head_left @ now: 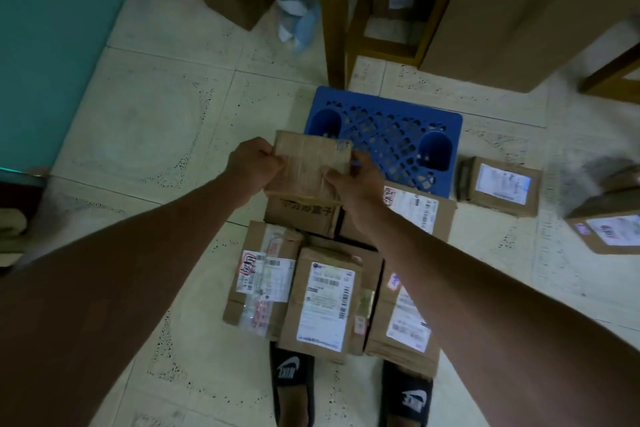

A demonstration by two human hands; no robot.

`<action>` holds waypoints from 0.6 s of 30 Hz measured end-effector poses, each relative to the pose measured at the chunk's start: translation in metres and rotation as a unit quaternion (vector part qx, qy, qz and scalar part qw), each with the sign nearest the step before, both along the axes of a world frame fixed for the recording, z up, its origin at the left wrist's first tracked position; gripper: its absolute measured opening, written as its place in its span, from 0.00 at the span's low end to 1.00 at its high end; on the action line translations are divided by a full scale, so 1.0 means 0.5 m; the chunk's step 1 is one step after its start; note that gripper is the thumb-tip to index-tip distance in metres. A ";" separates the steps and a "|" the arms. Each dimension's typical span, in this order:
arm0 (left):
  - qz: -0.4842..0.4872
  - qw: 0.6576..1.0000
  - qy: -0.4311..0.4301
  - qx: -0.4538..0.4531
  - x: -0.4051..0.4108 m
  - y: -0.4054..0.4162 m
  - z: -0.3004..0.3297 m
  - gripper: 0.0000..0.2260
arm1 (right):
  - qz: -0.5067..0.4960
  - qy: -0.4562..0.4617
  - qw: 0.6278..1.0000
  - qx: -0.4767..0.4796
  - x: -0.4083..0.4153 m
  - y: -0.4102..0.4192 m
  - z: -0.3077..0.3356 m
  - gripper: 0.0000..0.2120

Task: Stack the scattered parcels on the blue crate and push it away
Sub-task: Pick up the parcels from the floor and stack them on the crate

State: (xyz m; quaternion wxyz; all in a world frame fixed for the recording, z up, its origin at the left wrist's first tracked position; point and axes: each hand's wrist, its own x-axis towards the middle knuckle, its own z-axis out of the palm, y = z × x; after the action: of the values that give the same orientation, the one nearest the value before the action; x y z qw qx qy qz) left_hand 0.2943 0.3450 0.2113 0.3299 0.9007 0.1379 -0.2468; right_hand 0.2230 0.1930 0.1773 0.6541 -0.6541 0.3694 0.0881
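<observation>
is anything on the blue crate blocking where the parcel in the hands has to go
Nothing visible does. The left hand and right hand grip a taped brown parcel over the near left edge of the blue crate. The crate's lattice top that shows is bare; the other parcels lie on the floor nearer the person and to the right.

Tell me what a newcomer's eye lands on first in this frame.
The left hand and right hand grip a plain cardboard parcel at centre, held over the near edge of the blue crate, whose lattice top is bare. Below them, labelled parcels cluster on the tiled floor, just ahead of two black slides.
</observation>
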 end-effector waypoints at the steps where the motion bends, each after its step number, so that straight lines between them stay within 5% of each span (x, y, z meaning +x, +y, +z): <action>1: 0.000 1.000 -0.004 -0.002 0.008 0.013 -0.015 0.05 | 0.000 0.002 1.000 -0.002 0.012 0.015 -0.016 0.25; 18: -0.044 0.997 -0.005 -0.056 0.031 0.073 -0.105 0.10 | 0.004 0.043 0.999 -0.024 0.018 0.054 -0.085 0.25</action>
State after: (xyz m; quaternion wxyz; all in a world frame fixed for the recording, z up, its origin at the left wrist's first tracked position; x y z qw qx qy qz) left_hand 0.3096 0.3816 0.1589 0.3697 0.8871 0.0824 -0.2639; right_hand 0.2319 0.2201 0.1348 0.6213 -0.6667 0.3969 0.1095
